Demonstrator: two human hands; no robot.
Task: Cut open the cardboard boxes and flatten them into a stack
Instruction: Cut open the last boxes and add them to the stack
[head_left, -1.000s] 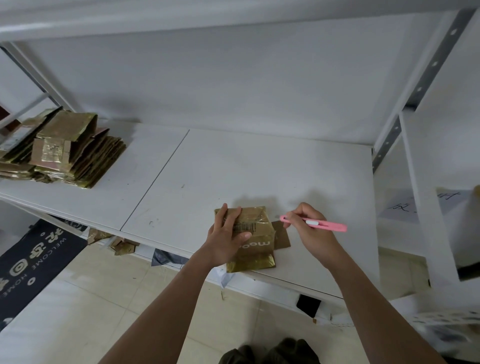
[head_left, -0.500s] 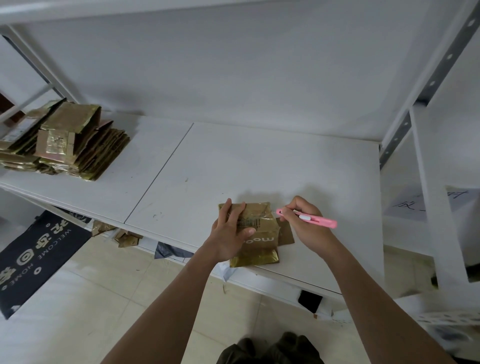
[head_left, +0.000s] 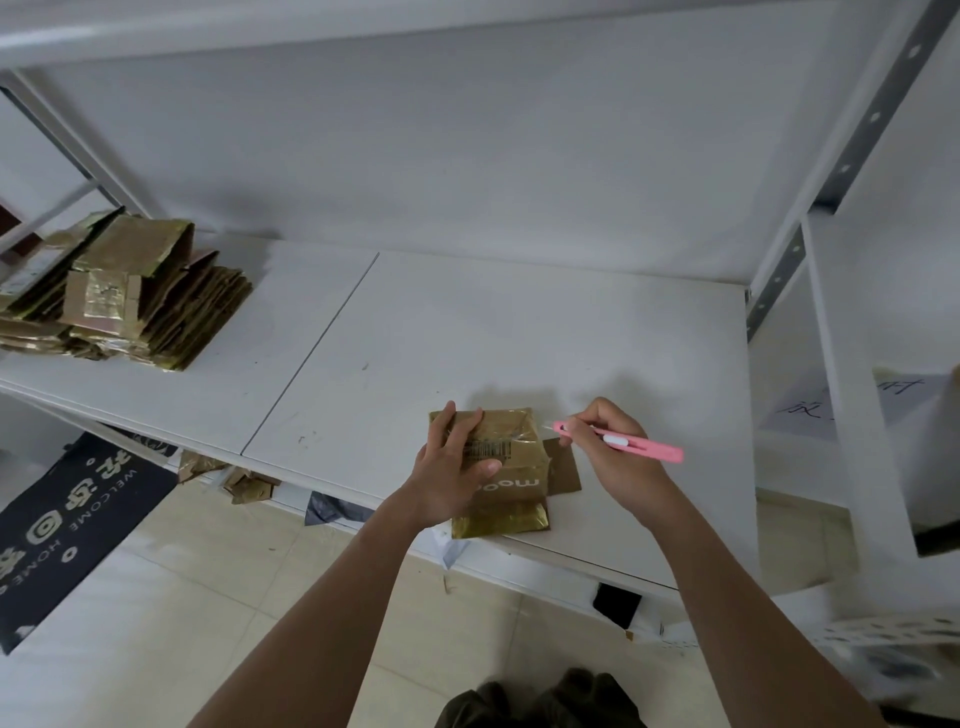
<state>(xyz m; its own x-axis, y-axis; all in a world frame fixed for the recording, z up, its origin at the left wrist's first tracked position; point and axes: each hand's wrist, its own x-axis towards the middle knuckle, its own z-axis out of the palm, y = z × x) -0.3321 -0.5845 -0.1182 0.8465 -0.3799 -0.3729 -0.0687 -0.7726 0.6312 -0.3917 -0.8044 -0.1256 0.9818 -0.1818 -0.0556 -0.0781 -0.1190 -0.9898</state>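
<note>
- One gold-wrapped cardboard box (head_left: 511, 467) sits at the near edge of the white shelf (head_left: 519, 338), toward its right half, its front end reaching the lip. It carries a barcode label on top and white lettering on the near face, and a plain brown flap (head_left: 563, 466) lies out flat on its right side.
- The left hand (head_left: 451, 475) rests on top of the box, fingers laid over the far left part and thumb hooked round the near side, so it grips the box and steadies it.
- The right hand (head_left: 613, 451) pinches a pink utility knife (head_left: 621, 441) between thumb and fingers like a pen. The blade end points left and sits just at the box's upper right corner; whether the blade touches the wrapping I cannot tell.
- Far off at the left end of the shelf, against the back edge, lies a stack of flattened boxes (head_left: 130, 299), gold and brown, leaning and fanned out unevenly.
- A seam runs across the shelf between the stack and the box.
- Below the shelf's near edge, scraps of gold cardboard (head_left: 228, 475) lie on the tiled floor, beside a dark welcome mat (head_left: 67, 530) at the left.
- A sheet of paper with handwriting (head_left: 800, 405) sits on the neighbouring shelf unit at the right.
</note>
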